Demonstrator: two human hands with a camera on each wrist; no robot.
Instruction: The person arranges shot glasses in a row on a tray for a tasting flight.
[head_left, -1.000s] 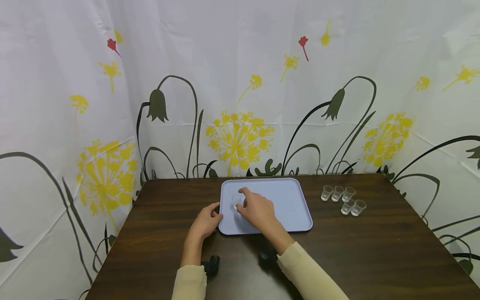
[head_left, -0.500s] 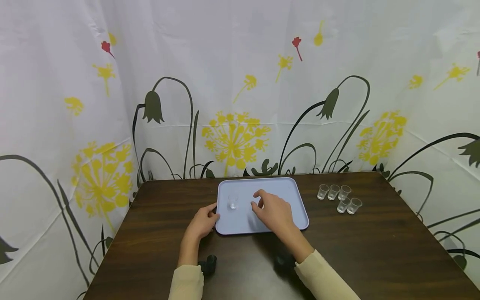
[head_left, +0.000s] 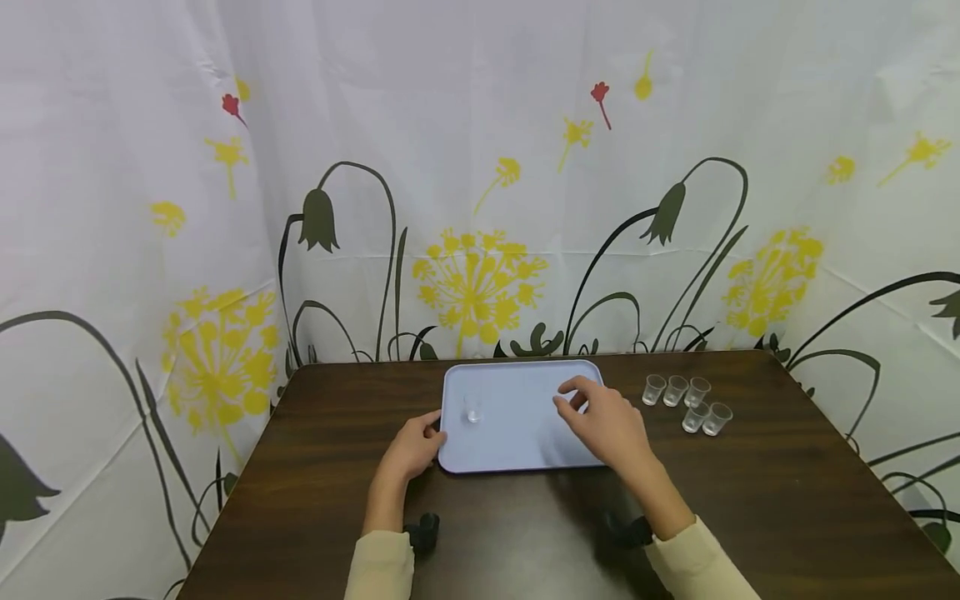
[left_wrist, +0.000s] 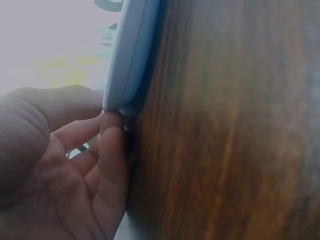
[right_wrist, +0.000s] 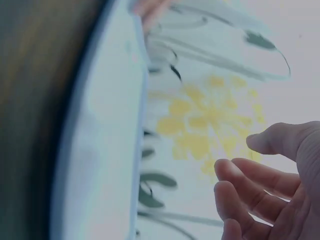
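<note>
A pale blue rectangular tray (head_left: pixel 517 417) lies on the dark wooden table. One small clear cup (head_left: pixel 472 411) stands upright on its left part. My left hand (head_left: pixel 411 448) holds the tray's left edge; in the left wrist view the thumb (left_wrist: pixel 75 105) meets the rim while the fingers (left_wrist: pixel 112 155) lie under it. My right hand (head_left: pixel 606 421) hovers above the tray's right end with loosely bent fingers, thumb and fingertips apart and nothing between them, as the right wrist view also shows. Several more clear cups (head_left: pixel 697 390) stand on the table right of the tray.
The wooden table (head_left: pixel 780 492) extends in front of the tray and to both sides. Behind it hangs a white curtain (head_left: pixel 480 108) printed with flowers. A black strap device (head_left: pixel 423 533) sits on the left wrist, another (head_left: pixel 626 529) on the right.
My right hand has left the small cup on the tray and moved right, toward the tray's right end. The cup stays where it was; my left hand remains at the left edge.
</note>
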